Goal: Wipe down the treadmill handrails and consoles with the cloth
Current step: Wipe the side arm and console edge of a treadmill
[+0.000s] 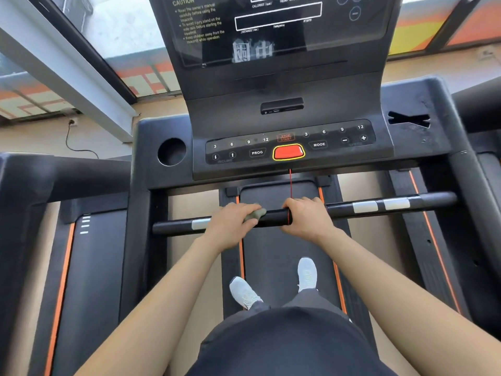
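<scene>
A black front handrail (273,217) with silver pulse pads runs across the treadmill below the console (290,147). My left hand (233,223) grips the bar left of centre with a small grey-green cloth (256,214) bunched under its fingers against the rail. My right hand (307,217) is wrapped round the bar just right of centre, where a thin red safety cord (290,185) hangs down from the console. The button panel with its red stop key (288,152) sits above both hands.
A round cup holder (171,151) is left of the panel, a slotted tray (409,119) to the right. Side rails (477,180) flank the belt (282,256), where my white shoes stand. Another treadmill (54,240) is at the left.
</scene>
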Demonstrator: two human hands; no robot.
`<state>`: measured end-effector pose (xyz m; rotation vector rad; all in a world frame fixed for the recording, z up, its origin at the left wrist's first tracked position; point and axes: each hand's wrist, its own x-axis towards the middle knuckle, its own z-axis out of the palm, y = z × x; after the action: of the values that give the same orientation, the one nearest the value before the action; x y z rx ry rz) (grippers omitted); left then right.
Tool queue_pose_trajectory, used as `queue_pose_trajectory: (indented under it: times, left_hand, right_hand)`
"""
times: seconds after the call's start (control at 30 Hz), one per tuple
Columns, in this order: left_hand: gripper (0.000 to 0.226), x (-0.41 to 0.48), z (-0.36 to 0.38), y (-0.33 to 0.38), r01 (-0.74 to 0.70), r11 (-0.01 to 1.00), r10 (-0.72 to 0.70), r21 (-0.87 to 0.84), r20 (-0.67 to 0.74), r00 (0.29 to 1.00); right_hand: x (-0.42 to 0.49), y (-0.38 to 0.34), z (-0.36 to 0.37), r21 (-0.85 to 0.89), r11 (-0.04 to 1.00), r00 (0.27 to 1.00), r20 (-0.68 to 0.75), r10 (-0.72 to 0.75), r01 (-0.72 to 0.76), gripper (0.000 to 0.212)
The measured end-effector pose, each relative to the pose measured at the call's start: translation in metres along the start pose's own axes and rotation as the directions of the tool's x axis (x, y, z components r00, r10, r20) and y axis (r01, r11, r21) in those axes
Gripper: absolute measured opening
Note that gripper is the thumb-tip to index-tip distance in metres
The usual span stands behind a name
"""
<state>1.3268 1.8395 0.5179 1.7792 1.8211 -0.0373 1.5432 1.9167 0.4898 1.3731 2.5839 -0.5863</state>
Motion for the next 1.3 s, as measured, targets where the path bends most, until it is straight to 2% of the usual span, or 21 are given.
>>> queue_pose_trajectory:
  times: [0.23, 0.43, 0.57, 0.67, 0.73, 0.83, 0.97, 1.07, 1.17, 1.23, 1.3]
  left_hand:
    - [0.029, 0.032, 0.012, 0.046, -0.078, 0.997, 0.078, -0.002, 0.034, 0.996]
    - [0.039, 0.02, 0.005, 0.029, -0.057, 0.997, 0.056, 0.056, 0.02, 0.998]
    - [0.035, -0.012, -0.004, -0.024, 0.104, 0.985, -0.099, 0.138, -0.042, 0.994]
    - [0.037, -0.043, -0.008, -0.065, 0.241, 0.95, -0.212, 0.197, -0.157, 0.965]
    - [0.037, -0.061, -0.01, -0.084, 0.319, 0.925, -0.259, 0.208, -0.273, 0.927]
    - [0.034, -0.079, -0.009, -0.102, 0.42, 0.898, -0.333, 0.13, -0.423, 0.843]
    - [0.03, -0.071, -0.004, -0.094, 0.512, 0.858, -0.429, 0.046, -0.484, 0.763]
    - [0.022, -0.057, 0.003, -0.066, 0.47, 0.882, -0.395, 0.029, -0.499, 0.771]
    - [0.02, -0.043, 0.015, -0.02, 0.291, 0.955, -0.278, -0.053, -0.499, 0.821]
    - [0.026, -0.034, 0.023, 0.012, 0.172, 0.975, -0.219, -0.142, -0.451, 0.865]
    - [0.035, -0.027, 0.026, 0.04, 0.1, 0.954, -0.204, -0.284, -0.367, 0.908]
  right_hand:
    - [0.0, 0.0, 0.001, -0.036, 0.999, 1.0, -0.018, 0.003, -0.004, 0.025]
    - [-0.002, -0.001, 0.004, -0.035, 0.999, 0.999, -0.042, 0.017, -0.018, 0.029]
    - [-0.003, -0.003, 0.011, -0.037, 0.997, 0.995, -0.086, 0.059, -0.062, 0.03]
    - [-0.003, -0.006, 0.012, -0.062, 0.996, 0.991, -0.123, 0.061, -0.069, 0.029]
    - [-0.003, -0.007, 0.012, -0.064, 0.996, 0.989, -0.134, 0.057, -0.066, 0.029]
    - [-0.004, -0.006, 0.011, -0.067, 0.996, 0.988, -0.145, 0.045, -0.055, 0.028]
    - [-0.006, -0.005, 0.008, -0.07, 0.997, 0.99, -0.137, 0.017, -0.027, 0.028]
    - [-0.007, -0.002, 0.006, -0.054, 0.999, 0.992, -0.124, -0.009, 0.002, 0.031]
    - [-0.009, 0.004, 0.007, 0.034, 0.997, 0.988, -0.141, -0.057, 0.063, 0.041]
    - [-0.012, 0.007, 0.007, 0.181, 0.978, 0.985, -0.157, -0.073, 0.101, 0.053]
    - [-0.019, 0.011, 0.003, 0.421, 0.898, 0.976, -0.214, -0.037, 0.127, 0.057]
